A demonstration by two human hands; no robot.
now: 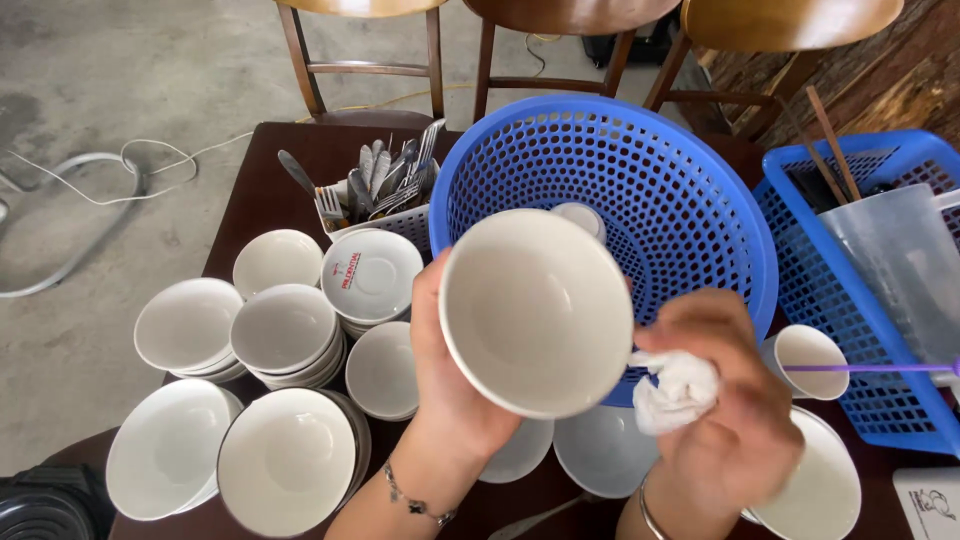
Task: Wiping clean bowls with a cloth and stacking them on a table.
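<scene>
Head view, table (262,175) of dark wood. At far left, stacks of white bowls (285,335) stood in a cluster, several stacks touching one another. Behind them, one stack was topped by a saucer (372,275) with a red mark. Just behind that, a small white basket held cutlery (385,180), handles down, forks and spoons upright or leaning.

Left hand (450,375) was closed around the bowl (537,312), palm against its left outer wall, thumb hidden behind the rim. Bowl was raised above the table, tilted so its opening faced the camera, in front of the round blue basket (660,190). Bowl sat wholly right of the palm.

Right hand (725,400) was clenched on a white cloth (680,390), bunched between fingers and thumb. Cloth touched the bowl's lower right rim.

Further right, a small cup (805,355) lay beside the hand. A rectangular blue basket (880,300) held a clear jug (895,255) and chopsticks (835,145).
</scene>
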